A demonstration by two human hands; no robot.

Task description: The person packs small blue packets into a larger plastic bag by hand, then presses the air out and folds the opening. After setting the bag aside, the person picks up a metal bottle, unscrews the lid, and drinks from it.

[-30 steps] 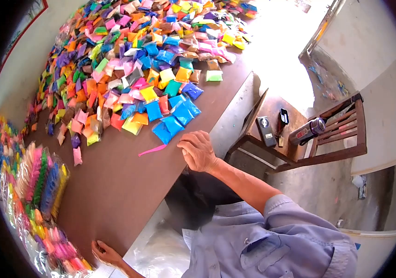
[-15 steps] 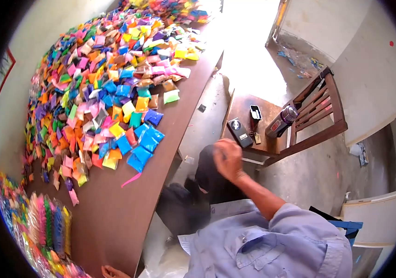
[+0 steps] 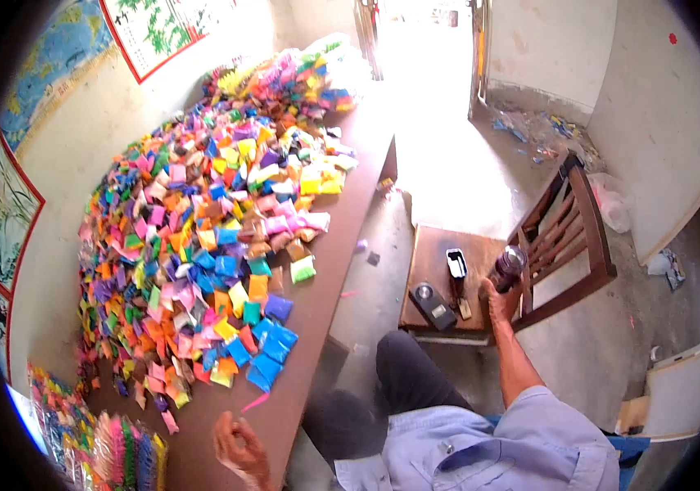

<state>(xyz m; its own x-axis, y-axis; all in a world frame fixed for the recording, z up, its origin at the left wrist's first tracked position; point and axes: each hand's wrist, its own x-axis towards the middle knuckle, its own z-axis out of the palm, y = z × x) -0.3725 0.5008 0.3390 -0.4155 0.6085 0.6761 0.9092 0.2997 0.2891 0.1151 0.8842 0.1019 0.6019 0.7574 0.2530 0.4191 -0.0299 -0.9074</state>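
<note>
Bright daylight falls on the floor (image 3: 440, 176) of the room, and beside the pale wall (image 3: 51, 270) stands a long brown desk (image 3: 317, 344). Small packets (image 3: 194, 237) of many colours lie heaped over it, from the wall side almost to the edge near the person. Several blue packets (image 3: 272, 350) are close to this edge, with a pink strip (image 3: 255, 403) just beside them.

The left hand (image 3: 239, 450) is near the strip, by the same edge, half open with bent fingers; whether it touches the desk, I cannot tell. The right hand (image 3: 501, 304) is closed around a dark flask (image 3: 511, 262), which is at the backrest side of the wooden chair's seat (image 3: 432, 245). Toward the seat's front edge lies a black device (image 3: 432, 306).
</note>
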